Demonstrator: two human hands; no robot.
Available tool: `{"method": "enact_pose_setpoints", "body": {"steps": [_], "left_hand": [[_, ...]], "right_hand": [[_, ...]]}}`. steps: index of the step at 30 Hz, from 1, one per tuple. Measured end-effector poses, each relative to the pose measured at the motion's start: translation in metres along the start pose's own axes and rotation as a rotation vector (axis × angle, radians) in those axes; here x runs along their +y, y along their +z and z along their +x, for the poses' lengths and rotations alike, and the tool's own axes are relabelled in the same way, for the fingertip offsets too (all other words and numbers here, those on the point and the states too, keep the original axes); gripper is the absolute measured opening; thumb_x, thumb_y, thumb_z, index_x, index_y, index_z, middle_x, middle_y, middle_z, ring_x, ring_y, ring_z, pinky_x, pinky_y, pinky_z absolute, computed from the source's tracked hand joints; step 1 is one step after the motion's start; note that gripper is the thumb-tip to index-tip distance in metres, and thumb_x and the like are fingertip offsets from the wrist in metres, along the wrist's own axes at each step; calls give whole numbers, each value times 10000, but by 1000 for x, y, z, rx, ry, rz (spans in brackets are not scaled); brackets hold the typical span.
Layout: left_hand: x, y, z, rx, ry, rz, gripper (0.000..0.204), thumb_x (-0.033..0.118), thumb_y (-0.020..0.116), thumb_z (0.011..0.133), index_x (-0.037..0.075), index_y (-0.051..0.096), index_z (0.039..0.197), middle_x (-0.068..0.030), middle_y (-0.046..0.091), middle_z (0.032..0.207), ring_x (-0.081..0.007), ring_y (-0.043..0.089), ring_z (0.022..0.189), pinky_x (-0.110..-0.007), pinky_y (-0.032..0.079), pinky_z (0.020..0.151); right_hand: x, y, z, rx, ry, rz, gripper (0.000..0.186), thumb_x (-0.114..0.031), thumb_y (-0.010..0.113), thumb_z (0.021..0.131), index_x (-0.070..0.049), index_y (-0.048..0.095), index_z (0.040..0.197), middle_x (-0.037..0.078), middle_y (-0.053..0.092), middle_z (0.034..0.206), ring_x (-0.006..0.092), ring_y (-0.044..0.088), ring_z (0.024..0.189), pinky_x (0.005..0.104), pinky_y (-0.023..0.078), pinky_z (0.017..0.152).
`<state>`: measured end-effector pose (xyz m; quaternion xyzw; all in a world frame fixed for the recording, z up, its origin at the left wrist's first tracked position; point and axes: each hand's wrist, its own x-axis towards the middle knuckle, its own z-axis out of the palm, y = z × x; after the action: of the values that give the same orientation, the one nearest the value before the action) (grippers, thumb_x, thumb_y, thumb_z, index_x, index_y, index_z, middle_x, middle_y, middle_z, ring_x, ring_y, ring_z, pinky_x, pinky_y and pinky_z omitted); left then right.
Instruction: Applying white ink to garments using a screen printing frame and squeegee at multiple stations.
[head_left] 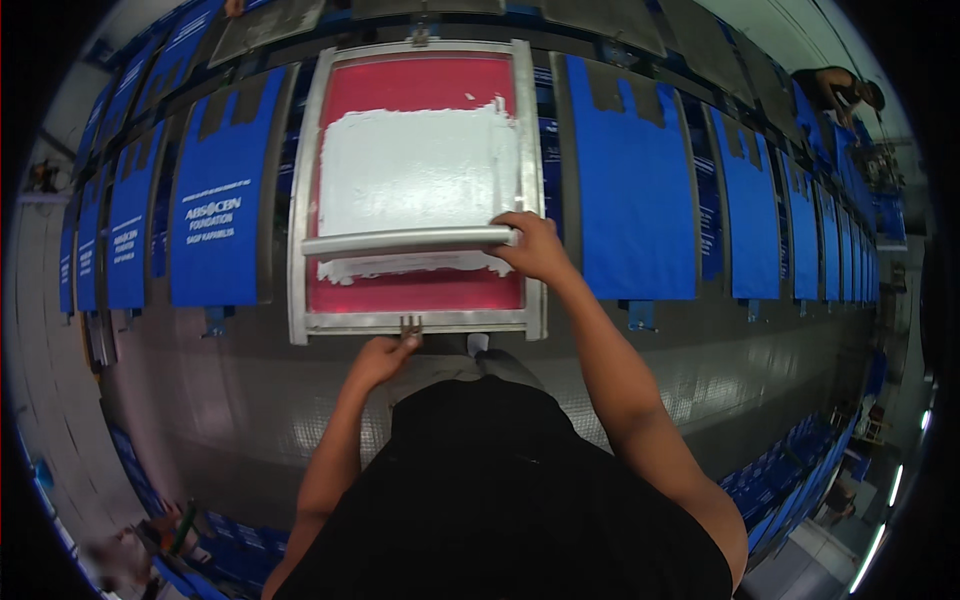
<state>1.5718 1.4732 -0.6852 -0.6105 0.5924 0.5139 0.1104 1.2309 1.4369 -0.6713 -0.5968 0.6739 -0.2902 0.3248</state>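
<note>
A silk-screen frame (534,150) with silvery metal edges lies in front of me. White ink (410,170) covers much of its red mesh (420,75), with ragged borders. My right hand (538,248) is closed round the right end of a squeegee (400,242), a long bar lying across the lower part of the ink. Below the frame's near edge, my left hand (380,362) has its thumb and fingers pinched at a small pronged metal bracket (411,327) fixed there. What lies under the frame is hidden.
Blue bags (635,190) lie flat on dark boards in rows to both sides, the left ones (222,190) with white print. More boards (600,20) stand behind. A person (838,92) bends over the row at far right. Grey floor (230,400) runs along the near side.
</note>
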Motion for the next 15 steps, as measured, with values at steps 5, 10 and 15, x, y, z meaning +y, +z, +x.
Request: {"method": "enact_pose_setpoints", "body": {"steps": [5,10,15], "left_hand": [[27,-89,1,803,225,17,392,357,587,918,-1,663,1058,-206,679,959,-331,665,888,-391,495,787],[-54,-165,62,929,206,-38,454,334,538,969,-14,569,1260,-201,611,1228,-286,586,1131,-323,424,976],[-30,-145,55,759,283,-410,538,341,505,994,-64,466,1347,-197,537,1337,-224,510,1209,-304,378,1023]], "right_hand": [[43,-4,30,16,83,386,425,-323,826,670,-82,701,996,50,689,874,181,639,820,355,475,796],[15,9,50,-79,209,617,376,-160,807,726,31,679,1023,84,691,886,142,642,788,269,502,724],[25,-34,32,-44,312,714,416,-180,821,703,20,684,1042,72,685,886,145,625,813,284,489,736]]}}
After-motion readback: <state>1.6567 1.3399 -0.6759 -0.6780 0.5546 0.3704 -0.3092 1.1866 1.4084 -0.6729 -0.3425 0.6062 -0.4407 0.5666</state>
